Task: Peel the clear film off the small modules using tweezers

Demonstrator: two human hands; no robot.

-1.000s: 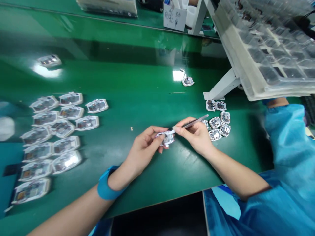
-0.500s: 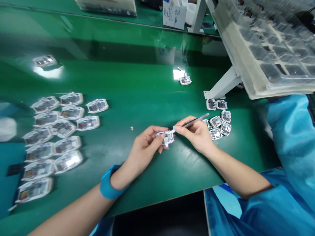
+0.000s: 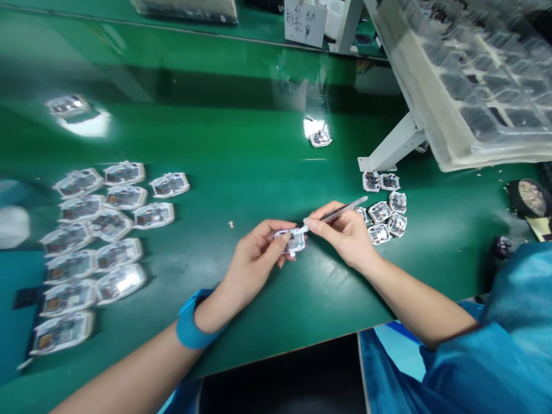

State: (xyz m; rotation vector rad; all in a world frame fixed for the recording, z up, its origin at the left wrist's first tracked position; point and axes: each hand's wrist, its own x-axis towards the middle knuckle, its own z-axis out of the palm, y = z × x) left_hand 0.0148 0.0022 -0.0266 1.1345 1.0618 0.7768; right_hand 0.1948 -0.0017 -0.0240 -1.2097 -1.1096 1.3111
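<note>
Pinching the near-left side of a small, rounded white plastic housing filled with greyish electronic parts, the left hand lays its thumb over the top with the fingers beneath; this grip is closed around the piece. The housing is held above the green, glossy tabletop, in front of the person. The right hand has a closed thumb-and-forefinger grip on a slim, silvery metal tool, its far end slanting up and right; the working tip is by the housing's upper right edge, too small to tell exactly where it touches. A bright blue wristband circles the left wrist. Handwriting in dark strokes fills a white card-like panel at the back: 别 and 动 seem readable, the remaining characters are unclear. No brand can be made out on the many similar white-rimmed units gathered at the left, or on the smaller group of like units right of the right hand. One lone unit lies farther back, near a white metal bracket beneath a clear, compartmented plastic tray.
</note>
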